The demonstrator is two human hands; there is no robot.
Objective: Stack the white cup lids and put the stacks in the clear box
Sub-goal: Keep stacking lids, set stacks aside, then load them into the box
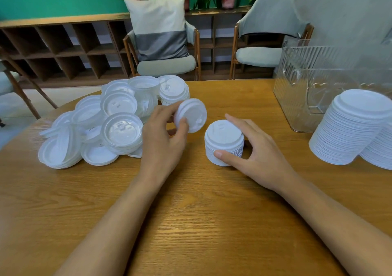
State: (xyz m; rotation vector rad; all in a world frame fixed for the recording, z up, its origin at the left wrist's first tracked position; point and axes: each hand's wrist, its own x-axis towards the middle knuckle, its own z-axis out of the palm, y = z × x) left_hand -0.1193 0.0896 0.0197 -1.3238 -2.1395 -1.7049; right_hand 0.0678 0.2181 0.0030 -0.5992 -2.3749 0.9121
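Risk of toppling the short stack (224, 143) steadied mid-desk by the right hand (257, 148), should the tilted lid (191, 114) pinched in the left hand (164, 133) land off-centre; clear box (307, 89) by the right edge.
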